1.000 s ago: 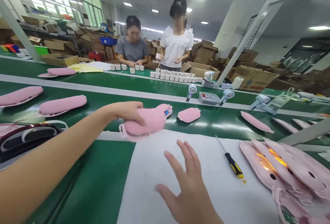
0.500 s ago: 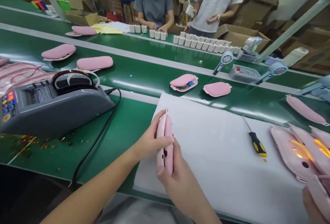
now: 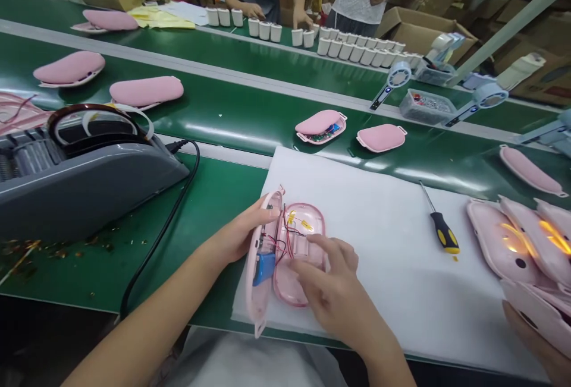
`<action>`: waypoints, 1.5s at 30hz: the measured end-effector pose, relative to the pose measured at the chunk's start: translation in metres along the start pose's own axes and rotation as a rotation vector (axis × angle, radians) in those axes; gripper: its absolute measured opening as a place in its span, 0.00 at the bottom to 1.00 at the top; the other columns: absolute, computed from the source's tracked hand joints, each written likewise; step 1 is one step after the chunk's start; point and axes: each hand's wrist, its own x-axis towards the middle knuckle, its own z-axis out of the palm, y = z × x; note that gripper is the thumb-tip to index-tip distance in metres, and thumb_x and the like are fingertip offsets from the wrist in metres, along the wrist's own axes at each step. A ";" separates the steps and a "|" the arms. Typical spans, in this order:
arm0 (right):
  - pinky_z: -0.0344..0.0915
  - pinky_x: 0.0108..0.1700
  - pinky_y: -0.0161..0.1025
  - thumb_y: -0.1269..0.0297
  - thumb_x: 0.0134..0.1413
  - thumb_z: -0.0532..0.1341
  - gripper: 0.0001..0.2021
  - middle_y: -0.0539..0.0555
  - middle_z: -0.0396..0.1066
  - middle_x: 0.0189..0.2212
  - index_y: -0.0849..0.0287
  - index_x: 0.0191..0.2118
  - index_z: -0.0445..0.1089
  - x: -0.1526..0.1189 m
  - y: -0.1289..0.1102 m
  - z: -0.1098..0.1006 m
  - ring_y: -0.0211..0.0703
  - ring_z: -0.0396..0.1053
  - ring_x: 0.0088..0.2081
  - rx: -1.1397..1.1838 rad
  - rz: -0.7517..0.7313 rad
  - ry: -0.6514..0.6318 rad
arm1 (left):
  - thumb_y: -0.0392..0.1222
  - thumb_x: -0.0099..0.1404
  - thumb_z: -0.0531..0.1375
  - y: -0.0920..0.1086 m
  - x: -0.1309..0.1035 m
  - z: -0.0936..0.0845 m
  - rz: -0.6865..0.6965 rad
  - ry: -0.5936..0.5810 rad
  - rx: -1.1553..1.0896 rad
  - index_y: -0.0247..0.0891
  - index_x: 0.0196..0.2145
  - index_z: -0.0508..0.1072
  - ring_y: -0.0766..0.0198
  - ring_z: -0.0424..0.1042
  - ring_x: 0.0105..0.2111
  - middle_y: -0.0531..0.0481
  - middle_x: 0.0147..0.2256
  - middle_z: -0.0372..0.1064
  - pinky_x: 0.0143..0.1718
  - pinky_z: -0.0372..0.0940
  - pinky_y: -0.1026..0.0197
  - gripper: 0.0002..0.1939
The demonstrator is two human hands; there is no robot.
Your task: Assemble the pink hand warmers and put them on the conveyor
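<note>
A pink case lies opened in two halves on the white sheet [image 3: 383, 244]. My left hand [image 3: 243, 229] grips the upright half [image 3: 254, 298], which shows a blue battery [image 3: 265, 268] and a circuit board inside. Red and black wires run across to the other half [image 3: 289, 286], which rests flat with its inner side up and has bits of yellow tape. Over that half is my right hand [image 3: 339, 280], thumb and forefinger apart, the fingertips at its inside near the wires.
A grey tape dispenser [image 3: 98, 185] with a black cable stands left. A screwdriver [image 3: 441, 229] and pink shells [image 3: 495, 244] lie right, near another person's hand [image 3: 530, 333]. More pink cases [image 3: 381, 137] sit beyond the sheet. Two people work across the bench.
The closed case has been opened into two halves, exposing wires and battery. My right hand has let go of its outside and moved over the flat half. The view has shifted slightly.
</note>
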 end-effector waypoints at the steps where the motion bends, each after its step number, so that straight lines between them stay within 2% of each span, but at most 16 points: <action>1: 0.49 0.54 0.30 0.69 0.47 0.61 0.16 0.41 0.61 0.51 0.38 0.40 0.71 0.003 0.000 -0.001 0.29 0.52 0.52 0.000 -0.032 0.014 | 0.53 0.45 0.66 0.000 0.000 0.000 0.006 0.000 -0.002 0.34 0.62 0.51 0.60 0.69 0.42 0.38 0.46 0.65 0.43 0.66 0.61 0.51; 3: 0.48 0.49 0.28 0.72 0.47 0.60 0.12 0.39 0.66 0.44 0.45 0.34 0.73 0.010 0.001 -0.001 0.26 0.53 0.47 0.010 -0.073 0.065 | 0.54 0.46 0.65 0.000 0.001 -0.001 0.016 0.005 0.005 0.34 0.62 0.50 0.61 0.69 0.40 0.40 0.42 0.67 0.44 0.66 0.62 0.50; 6: 0.54 0.45 0.24 0.76 0.49 0.56 0.12 0.41 0.69 0.36 0.52 0.35 0.70 0.023 0.000 -0.001 0.19 0.58 0.43 0.217 -0.029 0.118 | 0.56 0.48 0.63 -0.002 0.000 -0.003 0.032 -0.026 0.040 0.32 0.63 0.49 0.63 0.69 0.32 0.43 0.33 0.68 0.40 0.66 0.61 0.50; 8: 0.61 0.41 0.19 0.70 0.55 0.51 0.08 0.43 0.70 0.37 0.57 0.36 0.66 0.033 -0.003 -0.001 0.14 0.64 0.38 0.543 0.185 0.064 | 0.56 0.50 0.62 -0.004 -0.001 -0.003 0.059 -0.055 0.039 0.32 0.62 0.49 0.63 0.69 0.30 0.44 0.31 0.68 0.37 0.65 0.61 0.49; 11: 0.63 0.30 0.20 0.52 0.57 0.44 0.18 0.49 0.70 0.34 0.61 0.37 0.61 0.051 -0.010 -0.002 0.17 0.65 0.26 1.037 0.585 -0.189 | 0.57 0.51 0.61 -0.008 -0.002 0.001 0.129 -0.083 0.027 0.34 0.62 0.48 0.62 0.69 0.29 0.45 0.31 0.66 0.35 0.65 0.60 0.47; 13: 0.61 0.25 0.21 0.46 0.54 0.46 0.22 0.49 0.68 0.27 0.62 0.37 0.61 0.061 -0.015 -0.004 0.20 0.63 0.22 1.163 0.696 -0.302 | 0.56 0.53 0.59 -0.010 -0.003 0.003 0.170 -0.121 0.018 0.35 0.61 0.47 0.64 0.68 0.29 0.47 0.30 0.64 0.34 0.65 0.60 0.44; 15: 0.62 0.25 0.19 0.47 0.52 0.51 0.21 0.48 0.65 0.23 0.61 0.40 0.65 0.068 -0.018 -0.006 0.20 0.63 0.22 1.163 0.736 -0.315 | 0.54 0.55 0.58 -0.011 -0.004 0.005 0.192 -0.152 0.017 0.35 0.59 0.48 0.66 0.67 0.30 0.47 0.30 0.62 0.34 0.64 0.61 0.40; 20: 0.68 0.33 0.16 0.54 0.51 0.54 0.19 0.49 0.69 0.28 0.57 0.47 0.66 0.072 -0.019 -0.010 0.19 0.67 0.28 1.107 0.713 -0.280 | 0.54 0.54 0.60 -0.013 -0.005 0.007 0.211 -0.098 -0.006 0.34 0.59 0.48 0.69 0.65 0.30 0.48 0.30 0.61 0.34 0.64 0.65 0.42; 24: 0.65 0.26 0.22 0.46 0.46 0.57 0.23 0.49 0.70 0.30 0.57 0.44 0.62 0.072 -0.018 -0.011 0.24 0.66 0.24 1.078 0.856 -0.222 | 0.52 0.53 0.61 -0.015 -0.006 0.007 0.198 -0.091 -0.058 0.43 0.63 0.46 0.65 0.68 0.35 0.43 0.42 0.64 0.38 0.66 0.61 0.44; 27: 0.63 0.31 0.19 0.45 0.47 0.56 0.21 0.49 0.72 0.33 0.58 0.38 0.69 0.071 -0.017 -0.010 0.21 0.67 0.27 0.777 0.908 -0.049 | 0.52 0.52 0.63 -0.016 -0.006 0.007 0.216 -0.036 -0.071 0.44 0.62 0.50 0.60 0.68 0.44 0.41 0.52 0.60 0.45 0.66 0.61 0.44; 30: 0.59 0.35 0.17 0.49 0.51 0.53 0.19 0.49 0.71 0.29 0.55 0.40 0.72 0.069 -0.017 -0.010 0.18 0.66 0.29 0.566 0.864 0.047 | 0.53 0.52 0.63 -0.019 -0.006 0.007 0.236 -0.022 -0.065 0.41 0.64 0.47 0.58 0.68 0.45 0.39 0.51 0.62 0.44 0.67 0.60 0.47; 32: 0.59 0.31 0.18 0.48 0.51 0.53 0.21 0.49 0.70 0.26 0.57 0.41 0.71 0.071 -0.019 -0.012 0.19 0.65 0.26 0.734 0.875 -0.023 | 0.55 0.53 0.62 -0.020 -0.005 0.007 0.235 -0.042 -0.053 0.39 0.65 0.44 0.58 0.69 0.42 0.38 0.48 0.64 0.41 0.67 0.60 0.49; 34: 0.57 0.25 0.19 0.47 0.49 0.53 0.23 0.49 0.65 0.22 0.61 0.40 0.69 0.074 -0.020 -0.015 0.20 0.62 0.22 0.970 0.865 -0.180 | 0.56 0.53 0.61 -0.021 -0.004 0.007 0.226 -0.074 -0.055 0.37 0.65 0.43 0.58 0.69 0.41 0.37 0.47 0.64 0.39 0.66 0.62 0.50; 36: 0.53 0.21 0.19 0.48 0.49 0.54 0.21 0.48 0.59 0.18 0.64 0.36 0.68 0.079 -0.021 -0.018 0.19 0.56 0.19 1.068 0.818 -0.334 | 0.58 0.52 0.61 -0.022 -0.003 0.007 0.229 -0.099 -0.063 0.39 0.65 0.44 0.59 0.69 0.43 0.37 0.50 0.62 0.40 0.65 0.65 0.50; 40: 0.51 0.21 0.16 0.50 0.49 0.53 0.19 0.47 0.57 0.19 0.65 0.30 0.66 0.087 -0.021 -0.023 0.16 0.53 0.20 1.005 0.754 -0.483 | 0.60 0.51 0.62 -0.022 -0.003 0.007 0.260 -0.094 -0.065 0.45 0.63 0.49 0.63 0.66 0.46 0.42 0.53 0.59 0.44 0.64 0.68 0.46; 45: 0.49 0.22 0.15 0.55 0.49 0.50 0.16 0.48 0.58 0.21 0.66 0.26 0.61 0.090 -0.021 -0.024 0.16 0.52 0.21 0.992 0.706 -0.553 | 0.61 0.52 0.61 -0.023 -0.002 0.006 0.275 -0.099 -0.034 0.43 0.65 0.47 0.63 0.66 0.45 0.40 0.54 0.58 0.44 0.63 0.67 0.49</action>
